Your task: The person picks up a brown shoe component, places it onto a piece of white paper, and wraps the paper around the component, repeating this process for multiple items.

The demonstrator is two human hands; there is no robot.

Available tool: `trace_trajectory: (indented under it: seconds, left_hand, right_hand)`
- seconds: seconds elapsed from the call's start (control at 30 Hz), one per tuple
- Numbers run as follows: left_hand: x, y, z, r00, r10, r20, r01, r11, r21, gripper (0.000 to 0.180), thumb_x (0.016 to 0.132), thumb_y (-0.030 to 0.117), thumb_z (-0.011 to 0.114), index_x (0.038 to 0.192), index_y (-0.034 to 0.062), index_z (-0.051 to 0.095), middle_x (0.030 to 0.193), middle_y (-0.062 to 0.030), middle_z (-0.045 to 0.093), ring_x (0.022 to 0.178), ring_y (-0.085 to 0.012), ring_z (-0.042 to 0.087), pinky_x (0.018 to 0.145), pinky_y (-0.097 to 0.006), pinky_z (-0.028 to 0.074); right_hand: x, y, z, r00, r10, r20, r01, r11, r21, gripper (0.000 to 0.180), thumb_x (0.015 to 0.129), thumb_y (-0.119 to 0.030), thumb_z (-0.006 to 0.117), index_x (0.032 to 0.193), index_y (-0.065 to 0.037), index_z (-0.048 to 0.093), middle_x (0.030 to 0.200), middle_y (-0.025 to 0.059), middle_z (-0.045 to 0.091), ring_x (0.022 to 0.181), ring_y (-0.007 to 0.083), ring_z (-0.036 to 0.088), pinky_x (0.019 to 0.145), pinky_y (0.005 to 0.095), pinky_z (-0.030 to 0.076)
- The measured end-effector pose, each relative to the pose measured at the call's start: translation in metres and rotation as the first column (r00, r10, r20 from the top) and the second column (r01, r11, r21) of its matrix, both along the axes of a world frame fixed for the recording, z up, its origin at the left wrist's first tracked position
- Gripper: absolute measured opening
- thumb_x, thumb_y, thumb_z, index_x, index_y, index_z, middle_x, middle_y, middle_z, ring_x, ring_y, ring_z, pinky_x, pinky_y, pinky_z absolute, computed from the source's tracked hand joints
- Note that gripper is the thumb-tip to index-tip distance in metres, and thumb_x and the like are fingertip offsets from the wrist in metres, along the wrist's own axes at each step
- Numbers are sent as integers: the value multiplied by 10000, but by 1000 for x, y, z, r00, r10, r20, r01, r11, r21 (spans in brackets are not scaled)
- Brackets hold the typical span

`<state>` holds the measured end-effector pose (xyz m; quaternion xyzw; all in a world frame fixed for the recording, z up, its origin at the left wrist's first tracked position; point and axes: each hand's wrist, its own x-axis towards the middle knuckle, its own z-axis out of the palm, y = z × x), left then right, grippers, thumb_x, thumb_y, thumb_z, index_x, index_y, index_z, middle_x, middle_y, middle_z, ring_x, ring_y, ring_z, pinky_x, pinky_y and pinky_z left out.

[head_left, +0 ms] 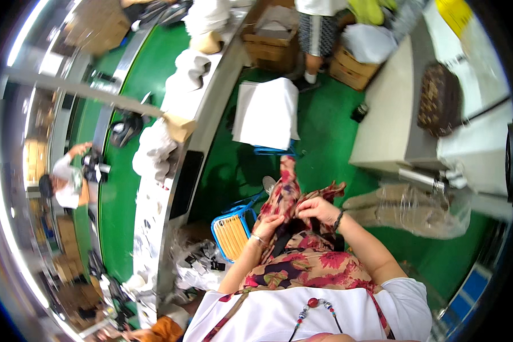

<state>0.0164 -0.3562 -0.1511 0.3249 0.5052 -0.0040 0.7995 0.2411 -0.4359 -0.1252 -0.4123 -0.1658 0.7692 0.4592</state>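
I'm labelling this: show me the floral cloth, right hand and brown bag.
Floral cloth [313,265]: head view, part across the lap.
Right hand [323,211]: head view, back of the hand.
Brown bag [439,99]: head view, broad side.

Floor [325,134]: green, smooth, 2 o'clock | Counter [217,91]: long, pale, side panel grey, running 11 to 8 | Cabinet [382,117]: boxy, white-grey, 2 | Chair [231,237]: blue frame, tan slatted panel, 7 | Beam [68,85]: pale, 10 | Lighting: bright white strip lamps [8,219], 8 to 10
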Motion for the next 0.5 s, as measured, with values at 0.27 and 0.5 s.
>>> trace_trajectory:
  seconds: [0.27,0.5]
  left_hand:
    - [-8,-7,-37,921,-358,-152,387,800,458,367,845,389,538,938,50,641,938,-76,645,898,-200,606,742,-317,485]
    - [-18,40,-33,894,-449,6,362,729,581,192,762,217,558,751,43,638,774,-135,631,698,-238,611,597,-350,465]
  right_hand:
    - [-88,45,32,698,658,282,-710,583,395,187,798,-128,636,929,5,657,864,59,661,814,115,582,750,258,464]
    - [-66,106,58,642,300,706,-552,820,153,471,660,14,600,1120,-3,504,1076,73,550,987,162,519,835,279,437]
